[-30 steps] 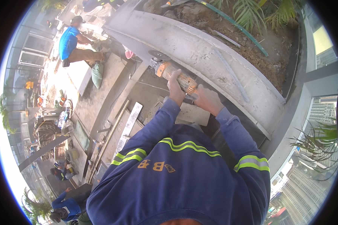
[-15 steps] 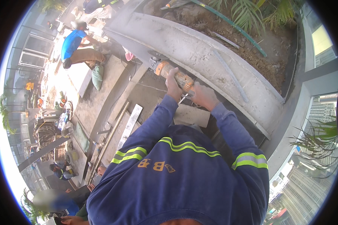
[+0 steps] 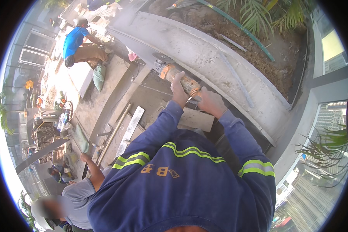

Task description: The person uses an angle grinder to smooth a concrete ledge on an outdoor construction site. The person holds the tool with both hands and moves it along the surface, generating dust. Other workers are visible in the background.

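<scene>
An orange, dust-coated angle grinder [image 3: 187, 84] is held in both of my hands over the near edge of the pale curved concrete wall [image 3: 205, 50]. My left hand [image 3: 178, 88] wraps round the middle of its body. Behind it, my right hand [image 3: 212, 101] grips the rear end. At the far end, the round cutting disc [image 3: 163, 57] lies beside the wall's inner face. Dust hangs in the air past the disc. The finger undersides on both hands are hidden by the tool.
Beyond the wall lies a soil bed [image 3: 274, 65] with palm fronds and a green pipe [image 3: 241, 29]. A concrete slab [image 3: 197, 119] sits below my hands. A person in a blue shirt [image 3: 74, 41] crouches at far left; another in grey [image 3: 79, 195] is close at lower left.
The grinder and both hands stay nearly in place, with the disc showing more clearly. At lower left, a person in grey has come further into view with an arm stretched out.
</scene>
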`<action>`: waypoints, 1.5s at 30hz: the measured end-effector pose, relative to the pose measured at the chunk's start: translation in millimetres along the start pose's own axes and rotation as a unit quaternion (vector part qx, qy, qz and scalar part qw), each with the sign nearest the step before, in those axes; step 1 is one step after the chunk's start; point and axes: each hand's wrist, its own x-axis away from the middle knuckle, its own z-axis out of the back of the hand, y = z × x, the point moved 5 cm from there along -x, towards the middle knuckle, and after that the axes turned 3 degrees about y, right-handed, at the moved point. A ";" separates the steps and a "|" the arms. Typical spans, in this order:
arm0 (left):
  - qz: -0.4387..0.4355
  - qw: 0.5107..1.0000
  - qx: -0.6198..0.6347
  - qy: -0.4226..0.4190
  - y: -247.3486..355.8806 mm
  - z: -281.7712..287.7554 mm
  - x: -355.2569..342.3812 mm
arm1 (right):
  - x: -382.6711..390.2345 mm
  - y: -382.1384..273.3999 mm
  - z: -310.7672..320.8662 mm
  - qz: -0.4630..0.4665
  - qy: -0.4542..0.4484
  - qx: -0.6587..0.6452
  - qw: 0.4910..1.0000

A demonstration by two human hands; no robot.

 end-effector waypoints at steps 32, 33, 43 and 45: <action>-0.025 0.999 0.021 0.008 -2.4 0.7 -0.6 | -1.4 3.7 -3.2 0.006 0.009 0.000 1.000; -0.020 1.000 0.016 0.009 -3.9 1.3 2.4 | 1.6 4.3 -2.4 0.011 0.007 -0.001 1.000; -0.008 1.000 0.000 0.019 -8.6 2.6 2.4 | 3.4 10.6 -4.3 0.021 0.021 0.015 0.999; -0.012 1.000 -0.004 0.010 -5.7 3.5 -2.1 | -2.4 8.8 -7.1 0.024 0.024 0.019 0.999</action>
